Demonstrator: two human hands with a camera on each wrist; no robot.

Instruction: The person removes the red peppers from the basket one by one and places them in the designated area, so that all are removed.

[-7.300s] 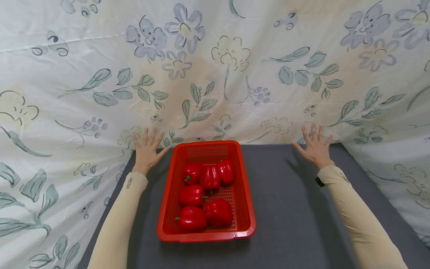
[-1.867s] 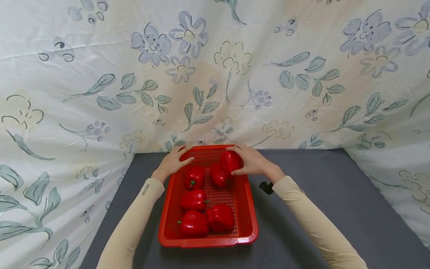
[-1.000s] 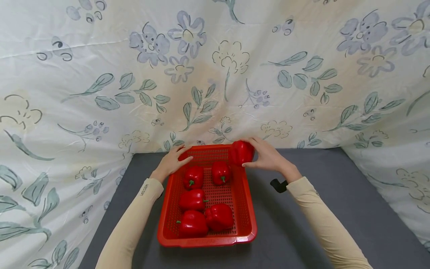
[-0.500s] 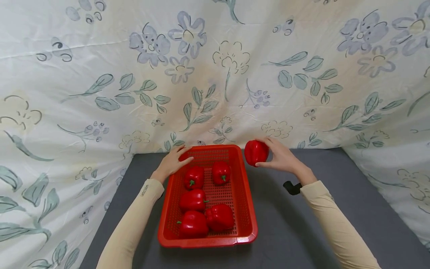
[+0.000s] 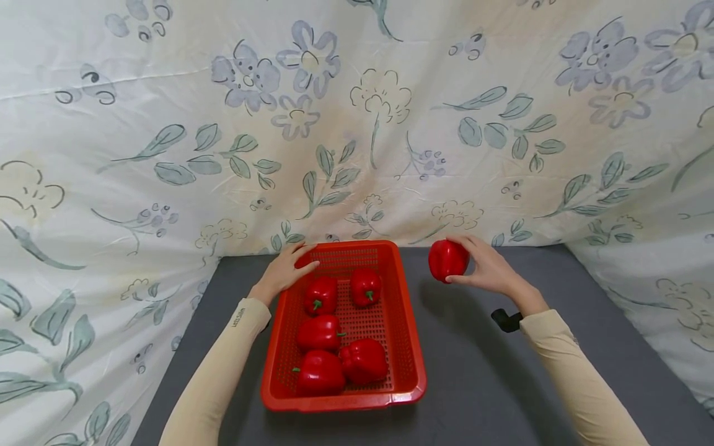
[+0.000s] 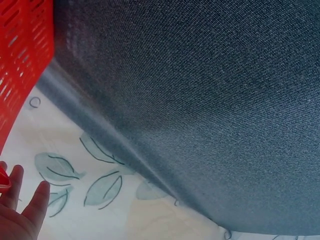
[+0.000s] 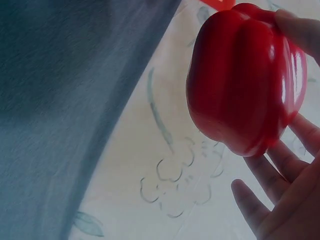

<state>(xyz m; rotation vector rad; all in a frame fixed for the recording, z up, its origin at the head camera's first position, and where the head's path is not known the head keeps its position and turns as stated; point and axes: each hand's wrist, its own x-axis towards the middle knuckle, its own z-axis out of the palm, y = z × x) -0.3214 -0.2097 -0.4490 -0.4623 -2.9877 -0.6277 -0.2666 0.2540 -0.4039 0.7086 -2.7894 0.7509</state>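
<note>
My right hand [image 5: 491, 267] holds a red bell pepper [image 5: 448, 260] above the dark tabletop, to the right of the red basket [image 5: 413, 347]. Thumb and fingertips grip the glossy, lobed pepper [image 7: 240, 80] from its side in the right wrist view. My left hand [image 5: 283, 271] grips the basket's far left corner, thumb reaching over the inside. In the left wrist view only part of this hand [image 6: 22, 210] shows by the red rim, some fingers spread. Several red bell peppers lie in the basket, among them one pepper [image 5: 365, 288] at the far right and another [image 5: 364, 360] near the front.
A dark grey cloth [image 5: 463, 371] covers the tabletop beneath the basket. Pale floral fabric [image 5: 385, 124] hangs behind and at both sides, meeting the table's back edge. A black wrist strap piece [image 5: 506, 320] juts from my right wrist.
My right hand has lifted the pepper out of the basket's far right corner and carried it rightward over the rim, then slightly lower. The left hand came to the basket earlier and stays there.
</note>
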